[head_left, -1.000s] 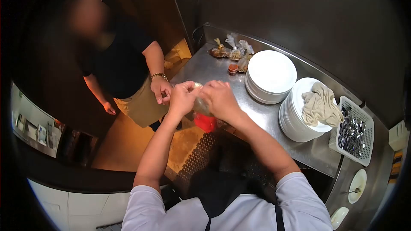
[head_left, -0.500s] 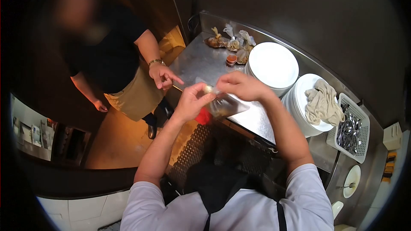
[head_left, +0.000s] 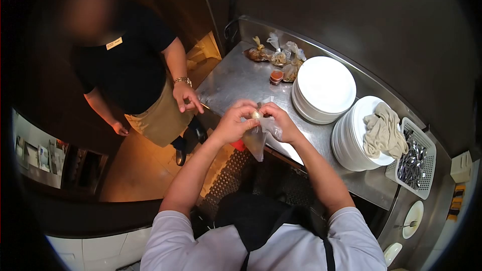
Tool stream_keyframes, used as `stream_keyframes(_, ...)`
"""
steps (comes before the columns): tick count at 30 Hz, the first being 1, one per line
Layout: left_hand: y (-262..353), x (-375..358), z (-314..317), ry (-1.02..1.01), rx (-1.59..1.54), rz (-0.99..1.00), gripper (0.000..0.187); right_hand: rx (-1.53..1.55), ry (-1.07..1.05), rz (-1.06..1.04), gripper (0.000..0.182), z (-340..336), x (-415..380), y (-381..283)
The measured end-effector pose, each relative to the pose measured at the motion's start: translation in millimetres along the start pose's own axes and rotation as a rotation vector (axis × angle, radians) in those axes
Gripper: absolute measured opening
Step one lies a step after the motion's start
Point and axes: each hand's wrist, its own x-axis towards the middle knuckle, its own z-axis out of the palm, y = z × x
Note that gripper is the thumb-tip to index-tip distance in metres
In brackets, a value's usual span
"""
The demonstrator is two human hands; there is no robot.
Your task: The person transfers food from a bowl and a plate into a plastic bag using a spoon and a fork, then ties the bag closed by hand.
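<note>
Two bare hands meet over the near edge of a steel tabletop [head_left: 241, 78]: the left hand [head_left: 233, 123] and right hand [head_left: 278, 120] each pinch, fingers clenched, the neck of one small clear plastic bag [head_left: 257, 140], which hangs straight below them, long axis vertical, both hands equally close. Behind stand two stacks of white plates [head_left: 324, 88], the nearer topped by one crumpled cloth [head_left: 384, 130], one white cutlery basket [head_left: 414, 158], about four tied bags of food [head_left: 276, 55] and one small sauce cup [head_left: 276, 76]. One other person's hand [head_left: 187, 98] hovers beside the tabletop's left edge.
</note>
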Motion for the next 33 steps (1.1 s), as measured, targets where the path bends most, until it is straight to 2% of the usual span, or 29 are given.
stream_keyframes(4,11,3,10,0.085,0.258,-0.195,0.015,-0.15,0.029,0.038,0.028,6,-3,6)
stream_keyframes(7,-18,9,22,0.191,0.426,0.029,0.012,-0.239,0.122,0.064,0.028,11,-9,12)
stream_keyframes(11,-42,20,26,0.224,0.458,0.088,0.009,-0.272,0.132,0.033,0.032,17,-8,20)
stream_keyframes(13,-47,25,30,0.302,0.473,0.146,0.009,-0.194,0.081,0.119,0.029,8,-2,4)
stream_keyframes(15,-47,25,29,0.271,0.371,0.089,0.01,-0.12,0.025,0.189,0.026,-2,1,3)
stream_keyframes(19,-33,26,24,0.152,0.169,-0.152,0.012,-0.316,0.161,0.158,0.024,7,7,24)
stream_keyframes(20,-36,27,21,0.129,0.134,-0.154,0.015,-0.373,0.195,0.127,0.022,9,9,25)
stream_keyframes(23,-50,26,17,0.077,0.041,-0.143,0.021,-0.504,0.303,0.204,0.019,24,18,42)
stream_keyframes(26,-59,29,20,0.073,-0.024,-0.095,0.023,-0.678,0.479,0.125,0.017,35,26,59)
stream_keyframes(30,-79,45,0,0.022,-0.043,-0.088,0.021,-0.44,0.495,0.42,0.018,39,41,35)
stream_keyframes(33,-81,45,-2,-0.004,0.031,-0.028,0.018,-0.417,0.499,0.455,0.018,45,36,11)
